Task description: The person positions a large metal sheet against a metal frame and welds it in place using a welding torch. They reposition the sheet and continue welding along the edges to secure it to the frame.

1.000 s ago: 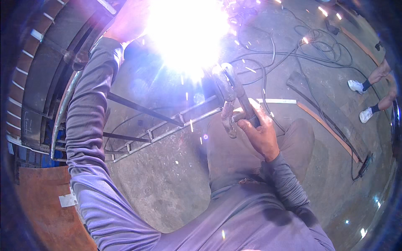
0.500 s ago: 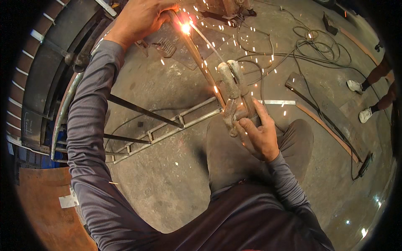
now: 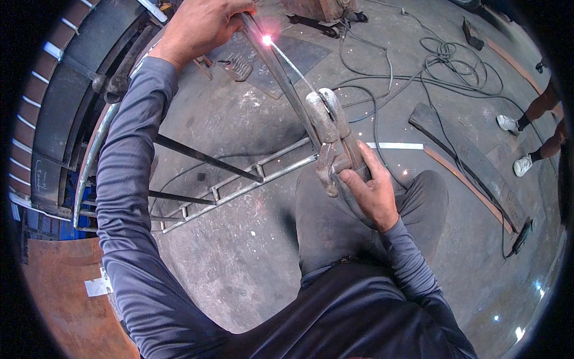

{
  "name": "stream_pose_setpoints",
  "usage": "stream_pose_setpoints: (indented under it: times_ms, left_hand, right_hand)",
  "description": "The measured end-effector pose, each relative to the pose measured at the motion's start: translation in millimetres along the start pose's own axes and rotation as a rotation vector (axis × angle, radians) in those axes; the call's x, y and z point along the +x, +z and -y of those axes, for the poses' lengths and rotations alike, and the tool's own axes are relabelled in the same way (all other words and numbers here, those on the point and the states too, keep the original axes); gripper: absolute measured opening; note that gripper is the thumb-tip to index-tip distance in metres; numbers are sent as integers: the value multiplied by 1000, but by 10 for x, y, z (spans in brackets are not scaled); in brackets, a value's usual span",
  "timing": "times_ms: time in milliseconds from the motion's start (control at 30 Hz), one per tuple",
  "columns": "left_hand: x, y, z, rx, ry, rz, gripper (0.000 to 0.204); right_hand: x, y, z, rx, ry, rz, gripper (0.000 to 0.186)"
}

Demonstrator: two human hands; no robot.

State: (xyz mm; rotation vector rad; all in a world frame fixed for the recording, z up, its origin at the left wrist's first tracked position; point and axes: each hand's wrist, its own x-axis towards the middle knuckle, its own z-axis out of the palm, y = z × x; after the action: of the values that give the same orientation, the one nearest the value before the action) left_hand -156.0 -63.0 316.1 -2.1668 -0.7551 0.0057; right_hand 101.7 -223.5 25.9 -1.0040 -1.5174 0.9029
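Observation:
My right hand [image 3: 375, 194] is closed round the handle of a worn welding electrode holder [image 3: 327, 122]. A thin welding rod [image 3: 293, 64] sticks out of its jaws, and the rod's tip meets the side of a metal bar [image 3: 286, 78] at a bright pink-white arc. My left hand [image 3: 200, 30] grips the bar's upper end, close beside the arc; some of its fingers are hidden behind the bar. The bar slants down to a frame of thin metal tubes [image 3: 239, 194] with short crosspieces, left of my knees.
Black cables [image 3: 454, 66] coil over the floor at the far right. A long dark metal piece [image 3: 466, 161] lies right of my knees, and another person's legs [image 3: 538, 113] stand beyond it. At left are a curved metal structure [image 3: 66, 119] and a rusty sheet [image 3: 66, 293].
The shower of orange sparks has thinned to a few specks, and the arc glow is smaller and pinker. The electrode holder has tilted slightly leftward; my left hand stays in place.

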Motion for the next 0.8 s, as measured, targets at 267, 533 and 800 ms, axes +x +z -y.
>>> stream_pose_setpoints:
  times_ms: [267,533,800]
  left_hand:
    - [-82,31,68,-10,-11,6,29]
    - [-95,49,79,-2,-12,3,32]
    - [-54,63,44,-13,-10,-5,35]
  right_hand:
    - [24,14,0,113,77,43,62]
    - [34,-5,-54,130,88,69,63]
    - [-11,-33,-82,-8,40,-55,68]
